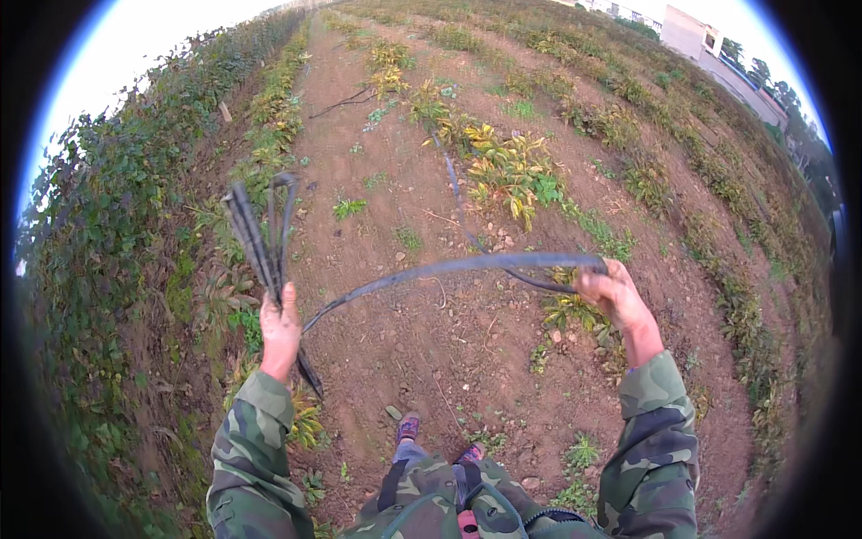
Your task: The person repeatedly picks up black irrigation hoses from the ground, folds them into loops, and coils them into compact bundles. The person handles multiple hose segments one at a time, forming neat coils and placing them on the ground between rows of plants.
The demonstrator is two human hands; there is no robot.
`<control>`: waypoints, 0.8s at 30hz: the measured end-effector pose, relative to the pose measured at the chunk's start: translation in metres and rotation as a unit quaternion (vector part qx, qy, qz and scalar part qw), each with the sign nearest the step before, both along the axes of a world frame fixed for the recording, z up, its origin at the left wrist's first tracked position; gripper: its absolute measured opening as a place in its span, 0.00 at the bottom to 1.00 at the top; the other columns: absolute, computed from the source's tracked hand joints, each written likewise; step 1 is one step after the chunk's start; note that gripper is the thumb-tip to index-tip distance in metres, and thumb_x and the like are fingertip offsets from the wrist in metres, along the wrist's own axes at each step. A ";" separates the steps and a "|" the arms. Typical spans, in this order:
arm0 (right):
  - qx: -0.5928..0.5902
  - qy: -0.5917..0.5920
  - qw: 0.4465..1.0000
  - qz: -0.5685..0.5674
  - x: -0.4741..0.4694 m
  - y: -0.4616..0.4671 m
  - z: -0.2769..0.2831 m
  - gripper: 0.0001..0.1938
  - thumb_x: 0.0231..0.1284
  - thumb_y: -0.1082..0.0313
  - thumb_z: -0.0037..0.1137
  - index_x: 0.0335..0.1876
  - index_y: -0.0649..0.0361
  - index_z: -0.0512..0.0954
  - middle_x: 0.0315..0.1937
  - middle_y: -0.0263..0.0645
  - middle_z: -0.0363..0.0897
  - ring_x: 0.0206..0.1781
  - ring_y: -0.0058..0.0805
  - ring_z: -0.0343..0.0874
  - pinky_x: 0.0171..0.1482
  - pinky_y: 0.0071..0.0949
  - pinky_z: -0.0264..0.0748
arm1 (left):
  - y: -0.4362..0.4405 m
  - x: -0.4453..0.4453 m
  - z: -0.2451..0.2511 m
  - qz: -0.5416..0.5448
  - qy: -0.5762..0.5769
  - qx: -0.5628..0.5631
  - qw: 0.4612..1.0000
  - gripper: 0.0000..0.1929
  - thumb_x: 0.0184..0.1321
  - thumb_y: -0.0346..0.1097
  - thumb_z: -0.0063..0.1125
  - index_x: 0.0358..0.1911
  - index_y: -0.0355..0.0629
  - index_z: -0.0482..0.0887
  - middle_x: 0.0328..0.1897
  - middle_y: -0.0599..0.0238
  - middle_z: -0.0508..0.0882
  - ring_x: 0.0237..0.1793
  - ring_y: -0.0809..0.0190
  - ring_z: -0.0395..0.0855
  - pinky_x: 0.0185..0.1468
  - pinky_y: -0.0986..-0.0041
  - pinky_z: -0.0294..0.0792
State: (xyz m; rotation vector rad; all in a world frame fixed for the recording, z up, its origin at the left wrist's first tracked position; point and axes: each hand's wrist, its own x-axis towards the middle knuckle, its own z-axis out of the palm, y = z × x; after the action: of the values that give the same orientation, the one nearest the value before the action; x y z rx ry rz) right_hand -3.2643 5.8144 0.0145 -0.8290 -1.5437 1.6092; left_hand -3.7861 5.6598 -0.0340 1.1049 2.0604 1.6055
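My left hand (280, 330) grips a folded bundle of flat black hose (256, 236), which looks like drip irrigation tubing. Loops of the bundle stick up above the fist, and a short part hangs below it. From there a single length of black hose (431, 269) arches across to my right hand (609, 290), which is closed around it. Beyond the right hand the hose doubles back and runs up the soil as a thin line (452, 175) beside yellowing plants. The right hand is slightly blurred.
Brown soil (397, 350) with small stones and weeds lies before my shoes (408, 427). A leafy green hedge row (101, 202) stands at the left. Yellow-green plants (515, 168) grow in rows ahead and to the right. Another dark strand (343, 102) lies farther up the path.
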 end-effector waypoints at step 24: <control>-0.192 0.180 0.961 -0.090 -0.184 -0.065 -0.016 0.08 0.68 0.60 0.60 0.46 0.50 0.77 0.33 0.25 0.81 0.27 0.12 0.72 0.31 0.18 0.69 | 0.041 0.207 0.010 -0.356 -0.310 0.007 0.881 0.25 0.49 0.39 0.80 0.49 0.49 0.79 0.40 0.79 0.82 0.38 0.75 0.78 0.42 0.78 0.72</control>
State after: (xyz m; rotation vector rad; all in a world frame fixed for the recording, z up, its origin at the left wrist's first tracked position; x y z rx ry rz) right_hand -3.4478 5.7495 -0.0019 -0.7957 -0.8913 1.8302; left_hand -3.5791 5.7007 -0.0243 0.9986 1.0512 1.3309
